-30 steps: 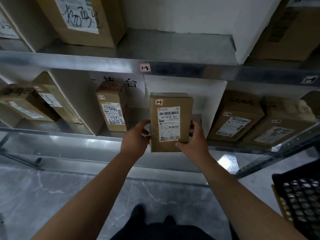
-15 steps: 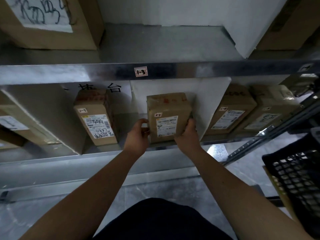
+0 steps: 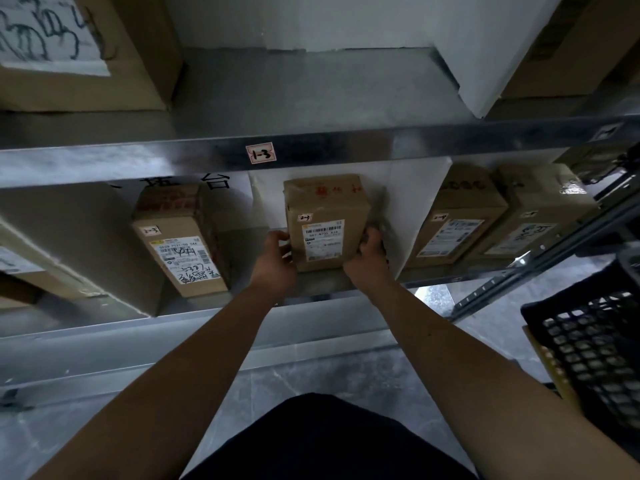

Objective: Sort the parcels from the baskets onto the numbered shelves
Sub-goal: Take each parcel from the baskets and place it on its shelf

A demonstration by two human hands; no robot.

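Note:
A brown cardboard parcel point(image 3: 325, 216) with a white address label and a small tag stands upright on the lower metal shelf point(image 3: 242, 303), in the bay under the tag marked 1-3 point(image 3: 260, 153). My left hand point(image 3: 277, 261) grips its lower left edge. My right hand point(image 3: 369, 259) grips its lower right edge, next to the white divider point(image 3: 412, 209). The parcel's base rests on the shelf.
Another labelled parcel point(image 3: 183, 240) stands left in the same bay; two more parcels point(image 3: 460, 223) sit right of the divider. A big box point(image 3: 83, 53) sits on the upper shelf. A black plastic basket point(image 3: 595, 348) stands at lower right.
Both hands have carried the parcel forward from in front of the shelf into the bay and set it down. My head has moved closer and lower.

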